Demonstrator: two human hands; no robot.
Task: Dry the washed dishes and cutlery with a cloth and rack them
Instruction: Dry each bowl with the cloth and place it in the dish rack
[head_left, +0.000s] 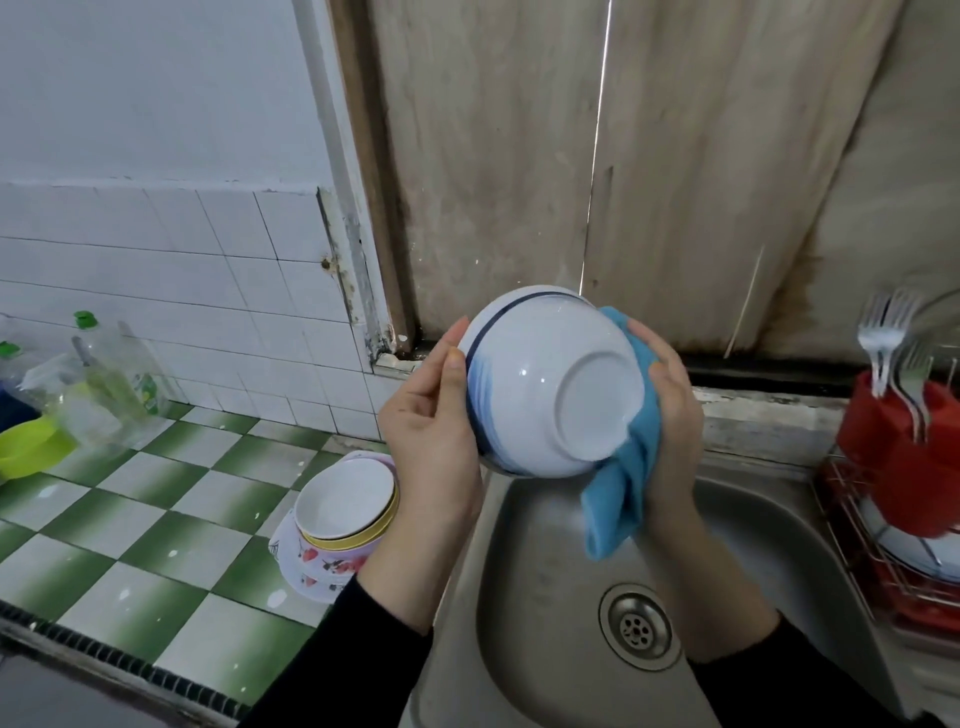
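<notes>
Bowl (545, 384) white, blue-banded, base toward camera, above sink (519, 597); left hand (431, 415) gripped rim, right hand (670, 410) pressed blue cloth (623, 467) against it.

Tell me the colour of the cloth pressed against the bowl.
Light blue; the cloth shows best in the head view.

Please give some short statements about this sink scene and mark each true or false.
1. The left hand holds the white bowl with its base toward the camera. True.
2. The right hand presses a red cloth on the bowl. False: the cloth is blue.
3. Forks stand in the red cutlery holder. True.
4. The stacked bowls lie inside the sink. False: they sit on the tiled counter, left of it.
</notes>
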